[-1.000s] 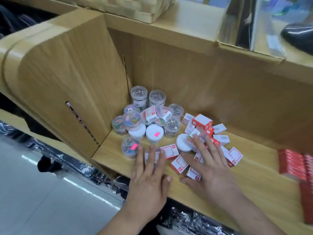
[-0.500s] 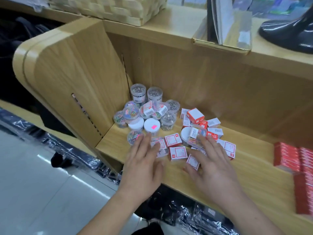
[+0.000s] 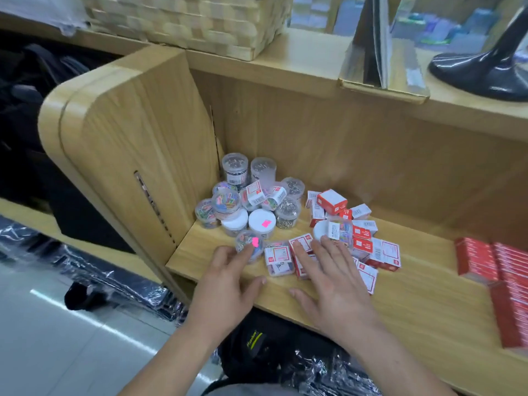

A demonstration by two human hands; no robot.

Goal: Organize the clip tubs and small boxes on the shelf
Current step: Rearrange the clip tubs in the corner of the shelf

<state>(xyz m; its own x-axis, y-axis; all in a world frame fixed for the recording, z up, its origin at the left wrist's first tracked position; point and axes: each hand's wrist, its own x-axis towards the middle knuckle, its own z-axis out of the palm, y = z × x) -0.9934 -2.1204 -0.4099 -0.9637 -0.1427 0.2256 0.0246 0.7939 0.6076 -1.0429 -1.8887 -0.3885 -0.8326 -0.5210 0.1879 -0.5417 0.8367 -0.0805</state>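
The clip tubs (image 3: 248, 201) crowd the left corner of the shelf (image 3: 414, 304), some tipped, and the small boxes (image 3: 361, 238) lie jumbled beside them, so sorting looks barely begun, with the left hand (image 3: 225, 284) touching a front tub and the right hand (image 3: 334, 278) flat on boxes, fingers straight.

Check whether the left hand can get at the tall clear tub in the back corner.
Probably yes, but only from above: the left hand is at the shelf front, and shorter tubs crowd in front of the tall tub. Its top stands above them.
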